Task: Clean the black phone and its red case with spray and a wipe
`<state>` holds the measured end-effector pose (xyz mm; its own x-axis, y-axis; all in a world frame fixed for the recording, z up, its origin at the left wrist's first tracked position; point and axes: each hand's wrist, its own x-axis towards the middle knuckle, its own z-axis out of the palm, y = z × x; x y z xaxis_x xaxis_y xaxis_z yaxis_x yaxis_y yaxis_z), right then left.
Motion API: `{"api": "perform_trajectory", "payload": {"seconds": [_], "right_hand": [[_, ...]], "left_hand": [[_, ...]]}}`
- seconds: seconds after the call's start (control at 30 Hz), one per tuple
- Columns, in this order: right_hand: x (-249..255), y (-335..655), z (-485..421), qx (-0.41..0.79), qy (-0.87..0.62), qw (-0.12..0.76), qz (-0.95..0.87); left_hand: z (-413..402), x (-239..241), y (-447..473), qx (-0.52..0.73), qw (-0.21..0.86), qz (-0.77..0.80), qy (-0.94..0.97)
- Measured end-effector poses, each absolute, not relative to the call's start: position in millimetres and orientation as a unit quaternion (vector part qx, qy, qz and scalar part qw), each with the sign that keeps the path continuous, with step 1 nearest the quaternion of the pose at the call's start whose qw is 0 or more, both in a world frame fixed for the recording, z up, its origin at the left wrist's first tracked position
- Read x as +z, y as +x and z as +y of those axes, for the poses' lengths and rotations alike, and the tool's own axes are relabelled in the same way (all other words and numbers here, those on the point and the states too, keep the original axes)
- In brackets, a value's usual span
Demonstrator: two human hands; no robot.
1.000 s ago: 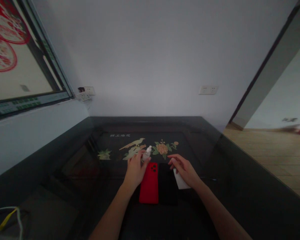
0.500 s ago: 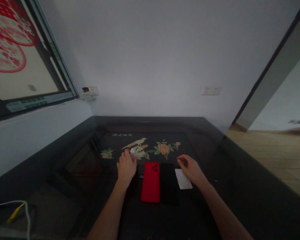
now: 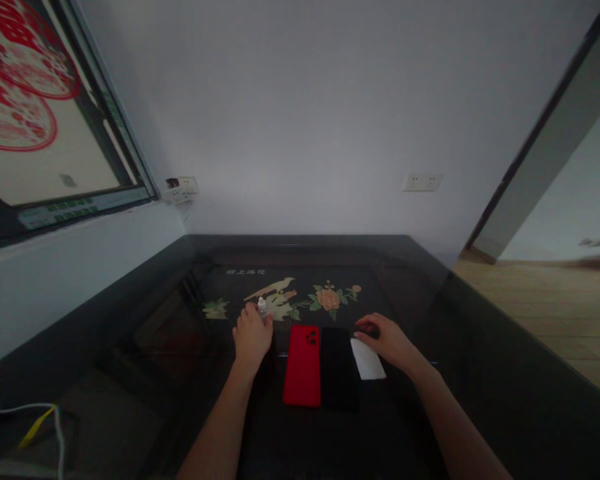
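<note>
Since a second ago, the left hand (image 3: 253,335) has carried the small dropper bottle (image 3: 263,308) leftward, away from the red phone (image 3: 303,365); its fingers stay closed around the bottle, left of centre on the dark glass counter (image 3: 480,373). Right hand (image 3: 387,339) rests loosely spread, fingertips on the white cloth (image 3: 368,359), just right of the black phone (image 3: 338,367).

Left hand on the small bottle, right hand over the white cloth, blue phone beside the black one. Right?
No: the head view shows a red phone, not blue, beside the black phone. The left hand on the small bottle and the right hand over the white cloth are correct.
</note>
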<state>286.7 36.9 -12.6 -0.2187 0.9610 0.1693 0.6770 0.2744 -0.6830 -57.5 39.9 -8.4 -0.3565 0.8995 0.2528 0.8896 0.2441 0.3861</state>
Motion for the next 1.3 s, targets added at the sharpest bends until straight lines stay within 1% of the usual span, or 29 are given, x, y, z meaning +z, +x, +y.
{"api": "perform_trajectory", "payload": {"seconds": [0.1, 0.17, 0.2, 0.23, 0.27, 0.37, 0.43, 0.63, 0.87, 1.0, 1.1, 1.2, 1.3], "right_hand": [[-9.8, 288.7, 35.2, 0.244, -0.551, 0.284, -0.746], [-8.3, 290.4, 34.9, 0.254, -0.547, 0.279, -0.747], [-7.6, 291.3, 35.0, 0.264, -0.545, 0.275, -0.747], [-6.9, 292.2, 35.2, 0.274, -0.544, 0.272, -0.745], [-6.1, 293.0, 35.3, 0.284, -0.543, 0.268, -0.743], [-3.4, 295.1, 34.7, 0.303, -0.54, 0.26, -0.741], [-1.6, 296.1, 33.6, 0.309, -0.539, 0.263, -0.738], [-0.8, 301.6, 30.7, 0.337, -0.541, 0.276, -0.719], [-3.9, 308.0, 31.8, 0.352, -0.538, 0.275, -0.715], [-2.4, 307.0, 32.4, 0.351, -0.537, 0.241, -0.728], [-0.9, 306.4, 32.9, 0.321, -0.545, 0.231, -0.74], [1.5, 303.6, 33.2, 0.268, -0.565, 0.255, -0.738], [4.8, 295.5, 32.7, 0.208, -0.571, 0.302, -0.735]], "left_hand": [[33.4, 3.6, -52.5, 0.312, -0.072, 0.78, 0.538], [25.0, 16.0, -43.9, 0.383, -0.13, 0.734, 0.545], [20.3, 21.6, -38.2, 0.407, -0.128, 0.706, 0.565], [15.7, 26.0, -31.8, 0.407, -0.102, 0.685, 0.595], [11.6, 28.8, -25.3, 0.38, -0.065, 0.677, 0.627], [5.1, 26.8, -9.0, 0.229, 0.047, 0.689, 0.686], [5.1, 20.0, -4.5, 0.171, 0.078, 0.692, 0.697], [8.5, 4.8, -12.5, 0.087, 0.101, 0.72, 0.681], [5.7, 8.2, -8.5, 0.08, 0.083, 0.715, 0.69], [7.4, 12.5, -7.7, 0.129, 0.078, 0.72, 0.677], [11.6, 11.4, -10.1, 0.241, 0.129, 0.697, 0.663], [16.0, 6.6, -11.2, 0.372, 0.202, 0.642, 0.639], [19.4, 1.1, -11.2, 0.417, 0.253, 0.609, 0.626]]}}
